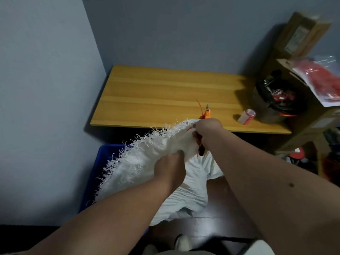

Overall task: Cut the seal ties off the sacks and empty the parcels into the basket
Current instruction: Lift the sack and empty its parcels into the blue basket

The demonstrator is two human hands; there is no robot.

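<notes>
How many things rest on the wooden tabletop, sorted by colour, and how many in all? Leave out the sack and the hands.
Orange: 2, the cutters and the loose seal tie beside them on the tabletop.
Pink and white: 1, the tape roll.
Dark: 1, the bag-lined bin.
Total: 4.
</notes>
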